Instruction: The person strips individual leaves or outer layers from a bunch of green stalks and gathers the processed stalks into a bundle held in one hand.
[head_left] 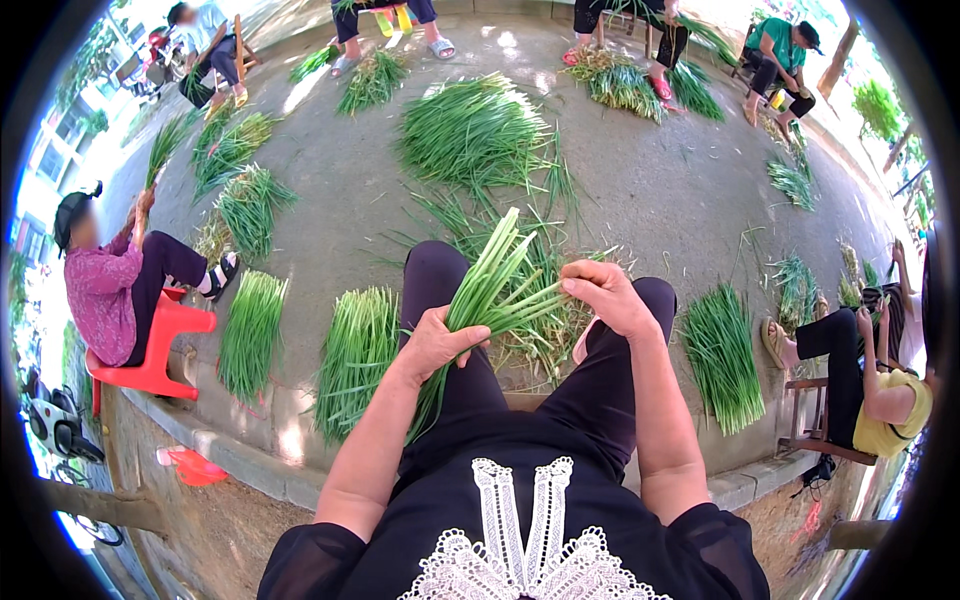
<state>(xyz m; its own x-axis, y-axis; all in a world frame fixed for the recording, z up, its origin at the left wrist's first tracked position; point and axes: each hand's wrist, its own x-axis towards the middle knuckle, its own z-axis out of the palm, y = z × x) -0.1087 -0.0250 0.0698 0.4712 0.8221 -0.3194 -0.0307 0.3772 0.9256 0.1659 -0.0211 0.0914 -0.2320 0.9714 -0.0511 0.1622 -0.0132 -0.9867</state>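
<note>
Your left hand point(437, 343) clamps a bunch of green garlic chives point(487, 285) at mid-stalk, steadying it over your lap; above that grip, your right hand point(604, 293) pinches stray leaves, apparently stripping them.

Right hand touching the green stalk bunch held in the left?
Touching. The head view shows the right hand pinching stalks of the green bunch, which the left hand grips.

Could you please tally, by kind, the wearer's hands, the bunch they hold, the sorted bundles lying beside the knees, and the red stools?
Hands, left hand and right hand: 2
Held bunch of green stalks: 1
Sorted bundles by the knees: 3
Red plastic stool: 1
Total: 7
</note>
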